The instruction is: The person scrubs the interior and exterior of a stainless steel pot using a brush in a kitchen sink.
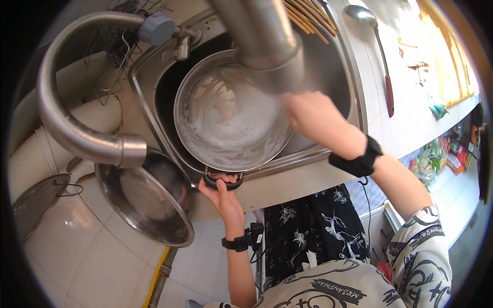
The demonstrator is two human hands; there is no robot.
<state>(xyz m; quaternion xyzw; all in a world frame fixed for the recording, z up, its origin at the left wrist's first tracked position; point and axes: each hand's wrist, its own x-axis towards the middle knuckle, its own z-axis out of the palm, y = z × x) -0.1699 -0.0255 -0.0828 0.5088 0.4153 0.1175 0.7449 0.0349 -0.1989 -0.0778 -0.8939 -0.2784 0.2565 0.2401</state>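
Note:
A wide metal pan (238, 142) with cloudy, foamy liquid inside rests tilted over the sink basin. My left hand (222, 192) grips its black side handle (227, 183) at the near rim. Over the pan's right side is my right hand (308, 111); its fingers are blurred and partly hidden behind a thick metal pipe (269, 50), so whether it holds anything cannot be seen. Both wrists wear black bands. Several wooden chopsticks (308, 19) lie at the basin's far right.
A curved metal pipe (61, 111) arches at left beside the faucet (183, 48). Below it, a steel basin (146, 196) leans by the sink's edge (154, 119). On the right counter lie a ladle (381, 54) with a red-brown handle and a teal cloth (438, 109).

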